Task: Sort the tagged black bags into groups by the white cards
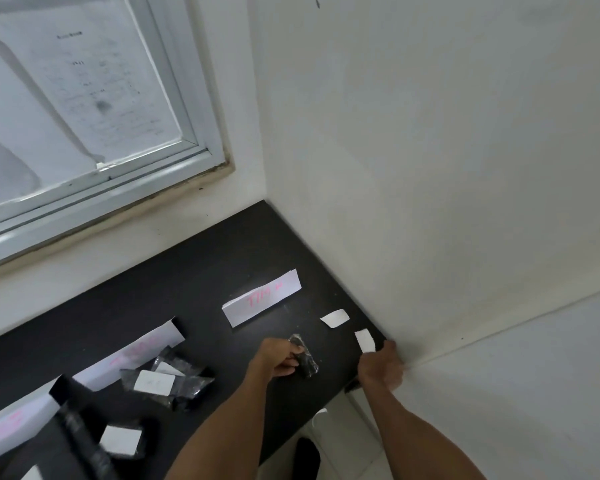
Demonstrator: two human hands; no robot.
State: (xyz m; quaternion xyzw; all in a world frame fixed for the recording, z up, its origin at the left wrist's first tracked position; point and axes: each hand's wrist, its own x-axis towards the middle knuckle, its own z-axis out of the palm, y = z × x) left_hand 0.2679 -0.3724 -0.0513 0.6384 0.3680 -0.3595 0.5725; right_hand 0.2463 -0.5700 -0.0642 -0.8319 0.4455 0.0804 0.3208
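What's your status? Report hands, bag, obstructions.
Left hand grips small black bag. Right hand at loose white tag, grip unclear. Nothing between bag and pink-lettered card.

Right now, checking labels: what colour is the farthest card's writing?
Pinkish red on the card; head view.

We see a small crumpled black bag [303, 355] gripped in our left hand [281, 356], just in front of a folded white card [261, 297] lettered in pink. Two loose white tags [334, 318] lie to its right. More tagged bags [174, 379] are piled against a long card [132, 355], whose blurred writing is perhaps pink too.
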